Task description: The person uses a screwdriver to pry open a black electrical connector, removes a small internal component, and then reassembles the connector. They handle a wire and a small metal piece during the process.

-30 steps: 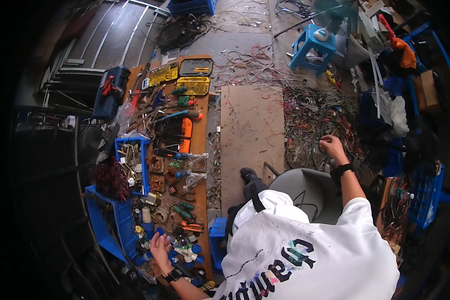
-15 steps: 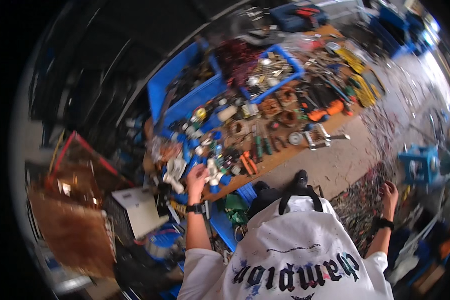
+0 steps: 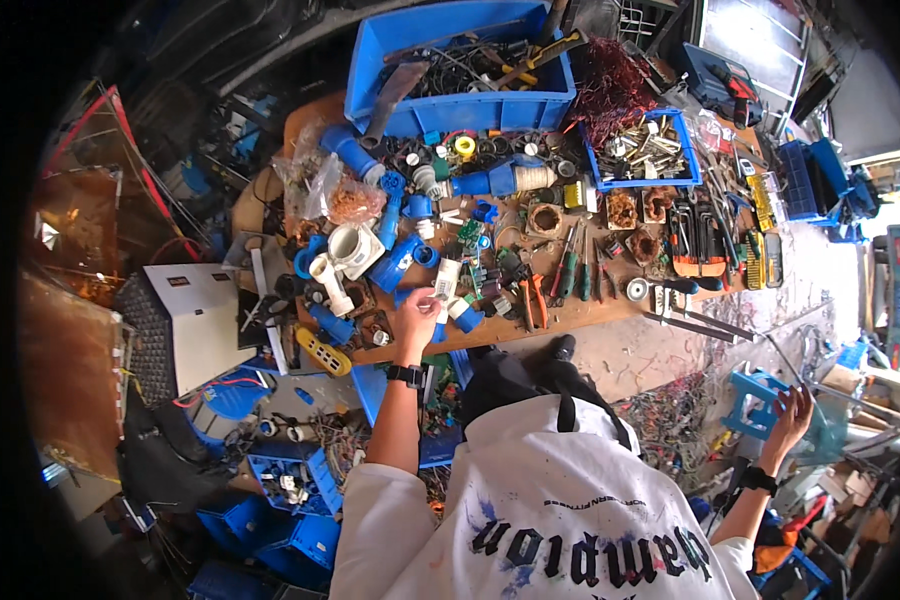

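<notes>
My left hand (image 3: 417, 312) is at the front edge of the workbench, its fingers bunched together. Whatever they hold, if anything, is too small to make out. Right beside the fingertips is a white cylindrical plug part (image 3: 448, 278), and next to it lies a blue-and-white connector (image 3: 464, 316). A white elbow-shaped piece (image 3: 331, 285) and a white square socket (image 3: 354, 250) lie to the left of that hand. My right hand (image 3: 794, 414) is raised over the floor at the right, fingers apart and holding nothing, near a blue stool (image 3: 755, 402).
On the wooden workbench (image 3: 610, 318) are orange-handled pliers (image 3: 533, 300), screwdrivers (image 3: 568, 275) and a hex key set (image 3: 698, 238). Behind stand a large blue crate (image 3: 460, 112) of tools and a small blue tray (image 3: 645, 184) of metal pieces. A yellow power strip (image 3: 323, 351) lies at the front left.
The view has turned and sharpened, so the bench now lies more level. My left hand stays by the white and blue parts; my right hand remains raised, its fingers more spread.
</notes>
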`<action>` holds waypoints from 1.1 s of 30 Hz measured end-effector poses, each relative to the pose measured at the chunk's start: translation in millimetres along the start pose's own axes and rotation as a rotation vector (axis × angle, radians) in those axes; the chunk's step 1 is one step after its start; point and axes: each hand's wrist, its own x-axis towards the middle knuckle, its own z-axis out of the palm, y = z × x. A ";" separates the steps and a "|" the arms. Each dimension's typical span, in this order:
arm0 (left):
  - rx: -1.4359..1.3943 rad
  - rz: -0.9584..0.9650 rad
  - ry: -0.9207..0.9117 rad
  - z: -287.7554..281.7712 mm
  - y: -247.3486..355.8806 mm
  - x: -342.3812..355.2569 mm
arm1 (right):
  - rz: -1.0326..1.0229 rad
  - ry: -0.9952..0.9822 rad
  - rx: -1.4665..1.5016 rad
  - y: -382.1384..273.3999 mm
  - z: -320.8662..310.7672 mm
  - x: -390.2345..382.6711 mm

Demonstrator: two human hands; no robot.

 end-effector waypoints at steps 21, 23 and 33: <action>0.068 -0.054 -0.204 85.8 -25.7 36.0 | 0.070 -0.383 0.108 -84.7 178.6 -119.7; 0.044 -0.062 -0.203 92.9 -33.1 35.5 | 0.127 -0.494 0.180 -76.4 207.3 -121.3; 0.089 -0.201 -0.086 95.7 5.3 -6.4 | 0.662 -0.981 0.264 18.4 319.2 -129.9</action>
